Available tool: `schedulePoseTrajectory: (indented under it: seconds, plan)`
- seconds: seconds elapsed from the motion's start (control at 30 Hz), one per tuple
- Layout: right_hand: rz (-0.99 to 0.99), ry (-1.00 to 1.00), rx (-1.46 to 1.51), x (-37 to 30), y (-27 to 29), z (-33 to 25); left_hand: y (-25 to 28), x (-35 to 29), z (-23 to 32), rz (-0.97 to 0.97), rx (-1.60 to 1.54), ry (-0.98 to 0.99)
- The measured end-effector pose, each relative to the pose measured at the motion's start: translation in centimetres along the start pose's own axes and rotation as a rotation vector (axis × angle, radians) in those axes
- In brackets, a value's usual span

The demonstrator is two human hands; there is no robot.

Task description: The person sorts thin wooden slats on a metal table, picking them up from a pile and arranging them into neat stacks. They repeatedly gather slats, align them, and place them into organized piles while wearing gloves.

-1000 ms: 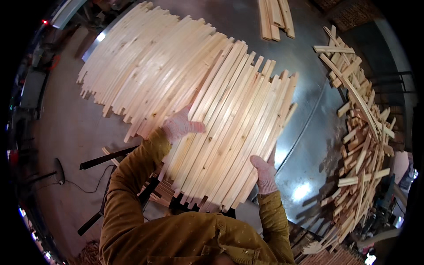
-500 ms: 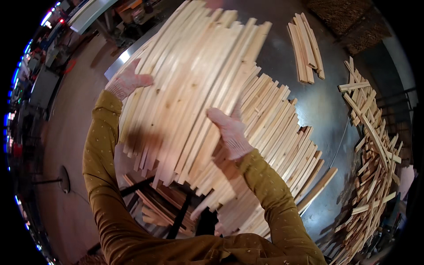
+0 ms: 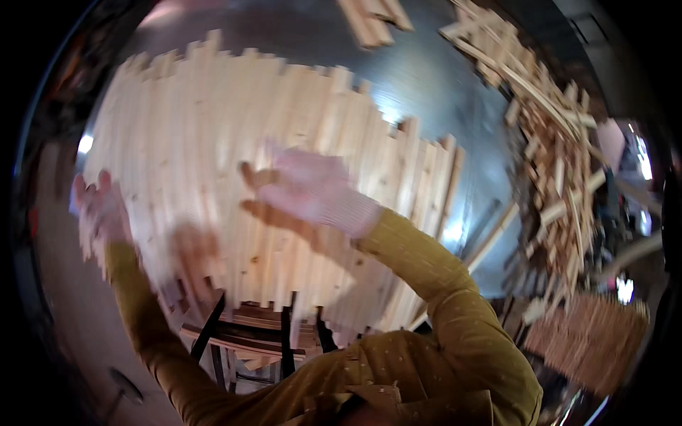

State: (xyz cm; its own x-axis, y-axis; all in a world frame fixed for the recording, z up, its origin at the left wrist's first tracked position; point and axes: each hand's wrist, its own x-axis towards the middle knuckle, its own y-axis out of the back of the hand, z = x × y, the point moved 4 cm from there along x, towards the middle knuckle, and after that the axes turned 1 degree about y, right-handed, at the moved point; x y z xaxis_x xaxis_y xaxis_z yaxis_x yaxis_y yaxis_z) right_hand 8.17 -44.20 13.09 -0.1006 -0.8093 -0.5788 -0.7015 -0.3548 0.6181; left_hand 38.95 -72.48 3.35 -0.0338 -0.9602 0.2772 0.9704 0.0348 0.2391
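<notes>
The wooden strips (image 3: 213, 142) are brightly lit, while the edges of the view are sunk in black. Glare is thrown back by the metal table (image 3: 298, 35), in patches beside the strips. Soft shadows are cast across the strips, a dark one below the right hand (image 3: 316, 183). Both it and the left hand (image 3: 106, 213) are smeared by blur; outer lines are bent by the lens.

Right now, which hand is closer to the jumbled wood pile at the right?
The right hand. It is over the middle of the laid-out wooden strips, left of the jumbled wood pile; the left hand is farther off, by the strips' left end.
</notes>
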Motion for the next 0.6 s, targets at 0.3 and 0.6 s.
schedulePoseTrajectory:
  seconds: [0.3,0.6]
  plan:
    - [0.85,-1.148,-0.063,-27.9,-12.5,35.6,-20.4,-43.7,22.8,-1.161,0.446,-0.56]
    - [1.185,-0.213,0.501,-20.0,-7.5,34.9,-7.0,-55.1,16.8,-0.061,0.666,0.124]
